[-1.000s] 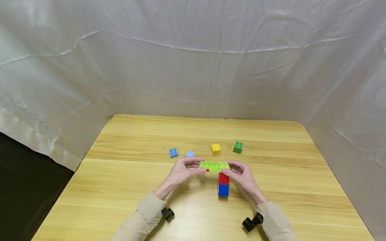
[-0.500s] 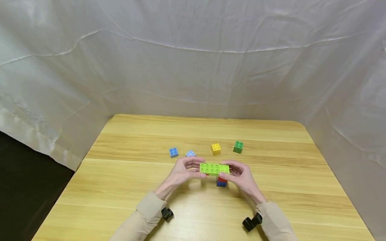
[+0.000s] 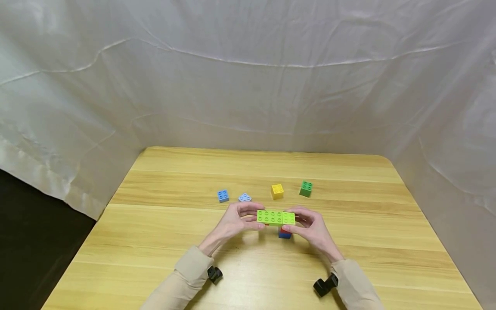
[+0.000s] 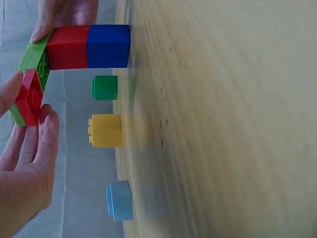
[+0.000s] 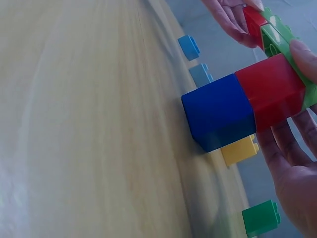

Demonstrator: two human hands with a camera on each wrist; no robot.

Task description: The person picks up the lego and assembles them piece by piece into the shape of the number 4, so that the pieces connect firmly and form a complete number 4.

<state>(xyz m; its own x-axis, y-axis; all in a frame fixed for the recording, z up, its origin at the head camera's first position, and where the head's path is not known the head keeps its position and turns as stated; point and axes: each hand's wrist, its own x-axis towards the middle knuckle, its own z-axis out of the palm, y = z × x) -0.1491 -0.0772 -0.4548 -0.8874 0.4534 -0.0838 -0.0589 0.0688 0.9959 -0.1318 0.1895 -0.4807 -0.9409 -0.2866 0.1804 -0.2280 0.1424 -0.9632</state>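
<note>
Both hands hold a long lime-green brick [image 3: 276, 217] level over the wooden table [image 3: 186, 176]. My left hand [image 3: 235, 221] pinches its left end, where a small red brick [image 4: 29, 96] is stuck underneath. My right hand [image 3: 310, 227] pinches its right end. Under that end hangs a red brick [image 4: 69, 47] with a blue brick [image 4: 109, 45] below it, and the blue brick's base meets the tabletop. In the right wrist view the blue brick [image 5: 220, 111] and red brick [image 5: 270, 91] fill the middle, with my right fingers [image 5: 292, 163] behind them.
Behind the hands, a row of loose bricks lies on the table: a blue brick [image 3: 222, 196], a pale blue brick [image 3: 244, 197], a yellow brick [image 3: 277, 191] and a dark green brick [image 3: 305, 188]. White cloth [image 3: 248, 86] walls in the table on three sides.
The lime brick now shows its studded top to the head camera, and the red and blue column under it is mostly hidden. The hands have kept their grips and barely moved.
</note>
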